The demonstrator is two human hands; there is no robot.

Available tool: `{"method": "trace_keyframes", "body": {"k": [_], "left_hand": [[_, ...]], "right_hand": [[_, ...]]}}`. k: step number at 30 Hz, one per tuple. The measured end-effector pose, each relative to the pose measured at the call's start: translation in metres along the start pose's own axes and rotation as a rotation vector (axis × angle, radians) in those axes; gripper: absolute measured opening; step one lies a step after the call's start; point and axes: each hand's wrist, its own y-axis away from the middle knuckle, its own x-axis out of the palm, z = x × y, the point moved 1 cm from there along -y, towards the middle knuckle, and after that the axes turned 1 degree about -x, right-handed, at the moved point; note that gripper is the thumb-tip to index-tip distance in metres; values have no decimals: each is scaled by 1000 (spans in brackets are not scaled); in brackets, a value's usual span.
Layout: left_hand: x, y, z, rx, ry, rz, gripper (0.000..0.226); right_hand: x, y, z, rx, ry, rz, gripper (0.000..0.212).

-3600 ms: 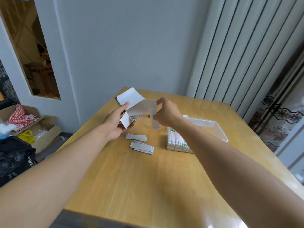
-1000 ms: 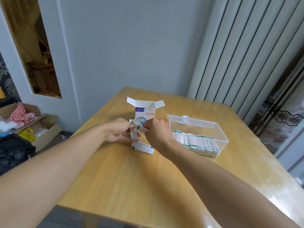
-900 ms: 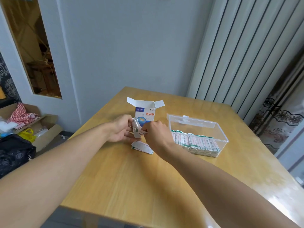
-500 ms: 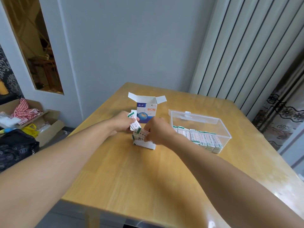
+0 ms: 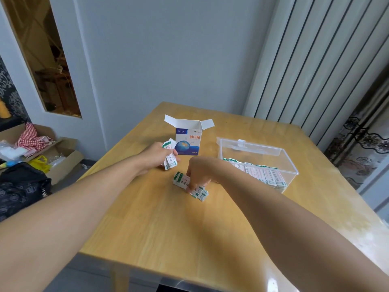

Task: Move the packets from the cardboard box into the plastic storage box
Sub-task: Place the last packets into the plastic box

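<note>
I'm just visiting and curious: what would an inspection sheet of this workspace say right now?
Surface: wooden table.
Job's things: cardboard box upright, flaps open; plastic storage box holds a row of packets; loose packets on the table.
Clutter: nothing seen.
Grips: left hand holds a few packets; right hand is picking up the loose packets.
Cables: nothing seen.
Surroundings: floor boxes, black bag, curtain.

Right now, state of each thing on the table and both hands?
Small white-and-blue cardboard box: upright, top flaps open.
Clear plastic storage box: lid open, a row of packets inside.
Loose white-and-green packets on the wooden table: small pile, right hand on it.
Left hand: fingers gripping a few packets.
Right hand: fingers picking at the pile.
</note>
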Motion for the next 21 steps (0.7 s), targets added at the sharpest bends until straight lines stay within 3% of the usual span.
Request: {"method": "trace_keyframes", "body": {"k": [12,16,21], "left_hand": [[10,2,-2,9,-5,-31,32],[12,5,-9,1,-25,-48,32],[17,11,-11,-29,-5,-64,31]], "right_hand": [[1,9,4,44,-23,-2,59],[-1,13,10,-10,33,8,49],[-1,16,17,-55,71,-38,52]]}}
